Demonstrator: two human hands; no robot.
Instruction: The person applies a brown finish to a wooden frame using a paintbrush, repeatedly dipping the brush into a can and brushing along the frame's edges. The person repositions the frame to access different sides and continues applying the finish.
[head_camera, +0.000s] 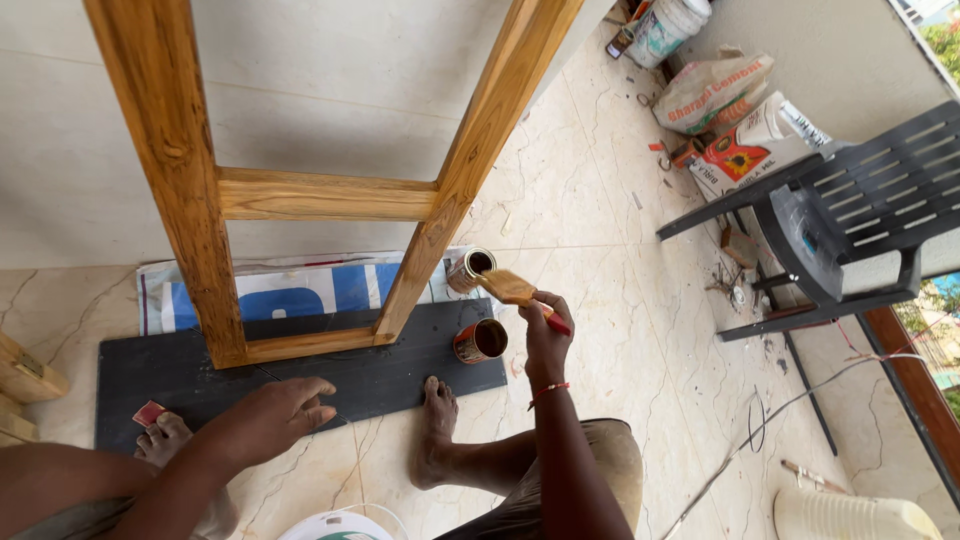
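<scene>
A varnished wooden frame (200, 190) leans against the wall, its foot on a dark board (330, 380). My right hand (547, 335) grips a flat paintbrush (508, 287) with a red handle, bristles pointing at a tilted open tin (470, 269). A second open tin (481, 341) stands just below, on the board's right end. My left hand (275, 415) rests palm down on the board's near edge, fingers loosely spread and holding nothing. My bare feet (435, 430) touch the board's front edge.
A blue and white printed sheet (290, 290) lies under the board. A dark plastic chair (850, 215) stands at right, sacks (715, 95) and a white bucket (665, 25) behind it. Cable runs over the tiles; a white container (850, 515) sits bottom right.
</scene>
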